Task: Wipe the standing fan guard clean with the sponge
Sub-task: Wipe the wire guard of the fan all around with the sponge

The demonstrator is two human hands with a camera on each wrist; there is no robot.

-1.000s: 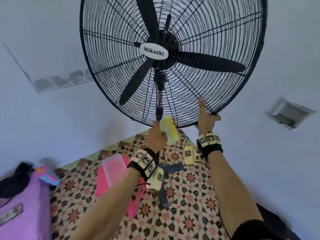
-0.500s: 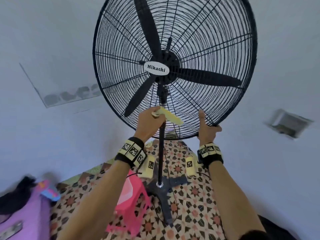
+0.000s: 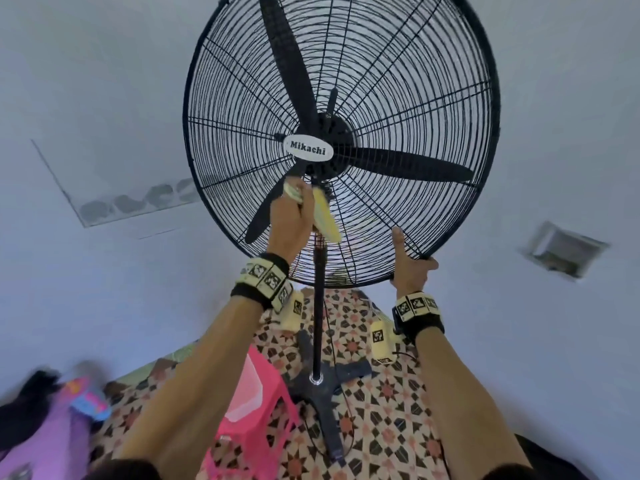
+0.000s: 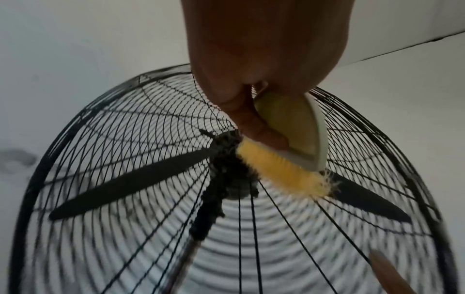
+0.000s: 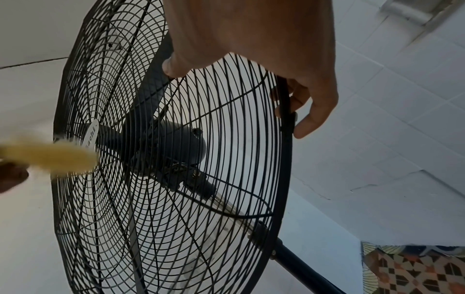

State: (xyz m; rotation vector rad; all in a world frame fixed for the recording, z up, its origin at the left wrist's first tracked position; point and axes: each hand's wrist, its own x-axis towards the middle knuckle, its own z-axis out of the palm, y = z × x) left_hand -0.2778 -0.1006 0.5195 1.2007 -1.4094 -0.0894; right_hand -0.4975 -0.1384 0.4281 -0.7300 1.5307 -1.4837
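Observation:
A black wire fan guard (image 3: 398, 81) on a tall black pole (image 3: 317, 323) fills the upper head view, with a white Mikachi badge (image 3: 308, 149) at its hub. My left hand (image 3: 289, 220) grips a yellow bristled scrubber with a pale handle (image 3: 323, 216) and holds it against the guard just below the badge. In the left wrist view the yellow bristles (image 4: 281, 171) touch the wires beside the hub. My right hand (image 3: 412, 268) grips the guard's lower right rim, thumb up on the front wires, fingers (image 5: 305, 113) curled round the rim (image 5: 286, 103).
The fan's cross-shaped base (image 3: 325, 382) stands on a patterned floor (image 3: 381, 410). A pink plastic stool (image 3: 249, 417) sits left of the base. A purple item (image 3: 41, 441) lies at the lower left. White walls surround the fan, with a vent (image 3: 562, 251) on the right.
My left hand has carried the scrubber up from the guard's bottom edge to just below the hub. The right hand has kept its hold on the lower right rim.

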